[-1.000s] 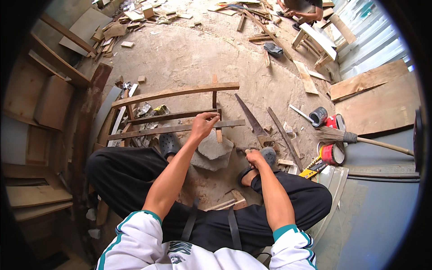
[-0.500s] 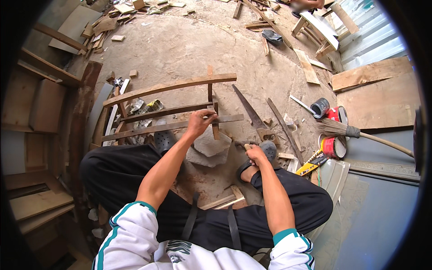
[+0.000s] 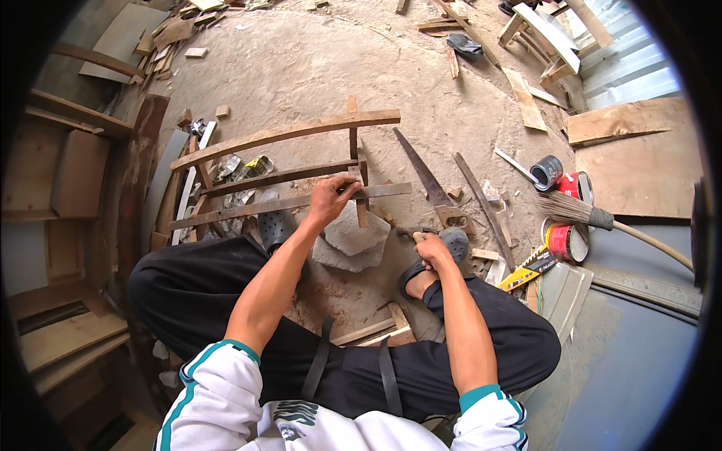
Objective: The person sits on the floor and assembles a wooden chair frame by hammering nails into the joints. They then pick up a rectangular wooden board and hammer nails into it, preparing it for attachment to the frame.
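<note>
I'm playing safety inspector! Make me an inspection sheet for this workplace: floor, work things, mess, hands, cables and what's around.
Surface: rough, dusty brown floor.
Job's things: brown slatted wooden frame, its right end over a rough grey block; dark-headed hammer.
Clutter: long-bladed rusty handsaw with a wooden handle, straw broom with a pale stick, round black can, scattered wood scraps.
Hands: left hand at the frame's right end; whether its fingers grip anything small, can't tell. Right hand holds the hammer.
Cables: none certain; a thin green strand at lower right, too small to identify.
Surroundings: brown wooden furniture at left; silvery corrugated metal sheet at upper right.
</note>
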A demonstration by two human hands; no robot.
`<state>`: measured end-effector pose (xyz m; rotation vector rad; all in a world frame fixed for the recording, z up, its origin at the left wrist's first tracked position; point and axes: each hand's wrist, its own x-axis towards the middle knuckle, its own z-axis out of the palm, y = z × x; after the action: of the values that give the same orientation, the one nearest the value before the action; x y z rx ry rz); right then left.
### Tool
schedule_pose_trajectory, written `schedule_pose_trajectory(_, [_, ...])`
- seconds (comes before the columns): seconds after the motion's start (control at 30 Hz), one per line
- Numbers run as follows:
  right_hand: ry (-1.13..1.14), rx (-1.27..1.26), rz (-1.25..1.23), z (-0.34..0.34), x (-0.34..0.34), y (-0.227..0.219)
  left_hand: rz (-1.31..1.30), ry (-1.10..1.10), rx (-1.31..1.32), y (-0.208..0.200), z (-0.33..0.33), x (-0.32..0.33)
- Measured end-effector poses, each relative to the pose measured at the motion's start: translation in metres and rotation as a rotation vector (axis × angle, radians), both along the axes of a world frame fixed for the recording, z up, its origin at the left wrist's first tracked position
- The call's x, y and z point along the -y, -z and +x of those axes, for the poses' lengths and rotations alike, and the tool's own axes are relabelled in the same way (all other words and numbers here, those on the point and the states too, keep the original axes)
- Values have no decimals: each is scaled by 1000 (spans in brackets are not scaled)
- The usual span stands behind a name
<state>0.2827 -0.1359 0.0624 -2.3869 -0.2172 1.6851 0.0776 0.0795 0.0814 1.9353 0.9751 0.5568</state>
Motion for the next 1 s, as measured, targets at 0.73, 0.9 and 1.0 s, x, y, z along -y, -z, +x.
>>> schedule_pose_trajectory(0.73, [697, -312, 126, -6, -2, 38, 138, -45, 51, -2, -6, 5])
schedule_pose_trajectory(0.9, [859, -530, 184, 15, 22, 83, 107, 9, 66, -6, 3, 8])
schedule_pose_trajectory(1.0, [579, -124, 256, -25, 4, 33, 130, -11, 37, 2, -13, 4])
